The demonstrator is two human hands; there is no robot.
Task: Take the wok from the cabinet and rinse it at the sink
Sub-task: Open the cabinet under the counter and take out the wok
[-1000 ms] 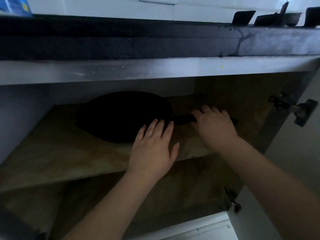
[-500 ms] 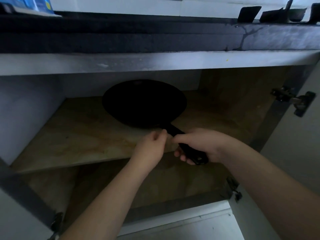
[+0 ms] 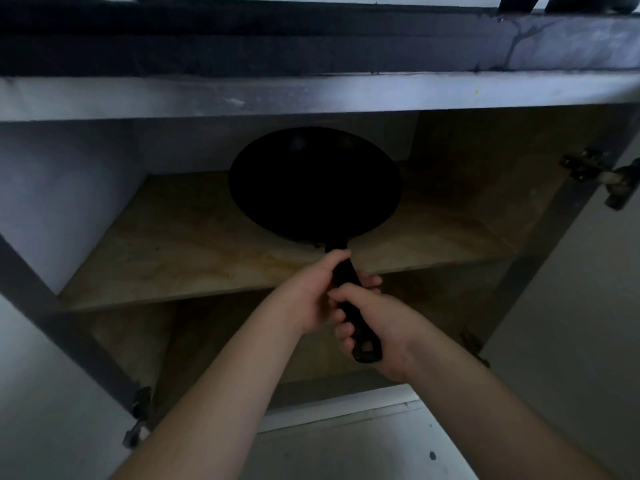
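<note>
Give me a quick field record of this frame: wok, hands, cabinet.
wok: black wok, pan part over the wooden shelf, handle pointing out toward the person; whether it rests on the shelf or is lifted cannot be told
wok handle: black handle sticking out past the shelf's front edge
left hand: left hand gripping the handle nearer the pan
right hand: right hand gripping the handle nearer its end
cabinet: cabinet frame open, hinge visible at right
sink: not in view
</note>
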